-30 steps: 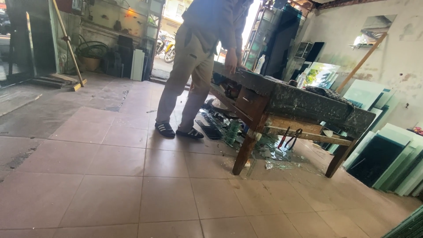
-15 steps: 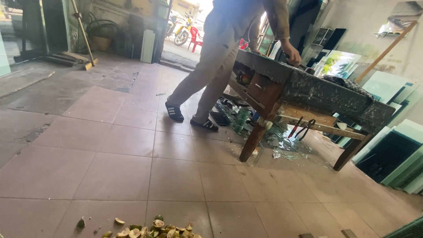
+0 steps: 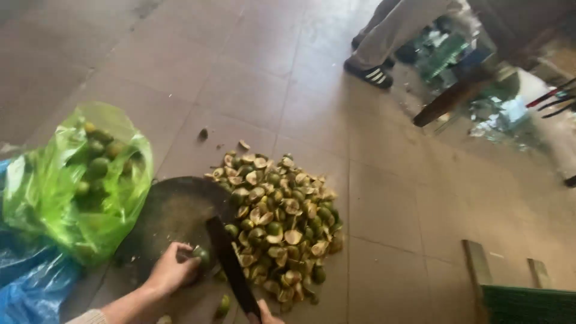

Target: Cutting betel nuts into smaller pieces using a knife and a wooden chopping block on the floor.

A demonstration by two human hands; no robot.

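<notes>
A floor (image 3: 252, 90) of large, dull brown tiles carries everything. Nearest, the left hand (image 3: 173, 270) has its fingers (image 3: 187, 257) curled around a small green fruit (image 3: 203, 255), pinning it on a round, dark, worn chopping board (image 3: 171, 210) that lies on the floor. The right hand (image 3: 263, 313), mostly out of view, grips the handle of a long dark knife (image 3: 231, 270), its blade beside the fruit. To the left sit a translucent green plastic bag (image 3: 72, 180) of whole fruit and a blue bag (image 3: 27, 282). Right of the board lies a heap of cut halves (image 3: 282, 222), pale inside. Farther off, another person's leg and striped shoe (image 3: 372, 73) stand by a wooden worktop leg (image 3: 447, 102)
</notes>
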